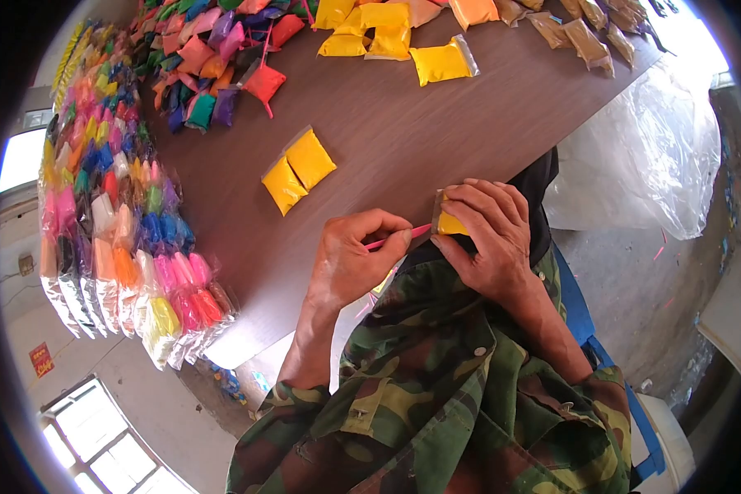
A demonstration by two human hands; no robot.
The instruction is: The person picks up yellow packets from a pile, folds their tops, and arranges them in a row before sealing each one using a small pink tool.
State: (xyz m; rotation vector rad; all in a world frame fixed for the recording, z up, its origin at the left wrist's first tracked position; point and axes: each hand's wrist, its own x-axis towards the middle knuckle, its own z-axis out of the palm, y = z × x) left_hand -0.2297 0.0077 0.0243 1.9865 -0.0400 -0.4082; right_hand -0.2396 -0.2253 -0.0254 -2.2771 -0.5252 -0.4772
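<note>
My left hand (356, 253) is closed, thumb and fingers pinching a thin pink strip (421, 231). The strip's far end points at a yellow packet (450, 224), right at its edge. That packet sits in my right hand (494, 235), gripped between thumb and fingers, which cover most of it. Both hands are over my lap by the front edge of the table. Further up the brown table (370, 132), a pair of yellow packets (298, 170) in clear film lies side by side.
A pile of multicoloured packets (214, 58) covers the far left. More yellow packets (445, 62) and brown packets (589, 41) lie at the far edge. Bundles of bagged colourful packets (115, 214) line the left side. A clear plastic bag (642, 148) hangs at right.
</note>
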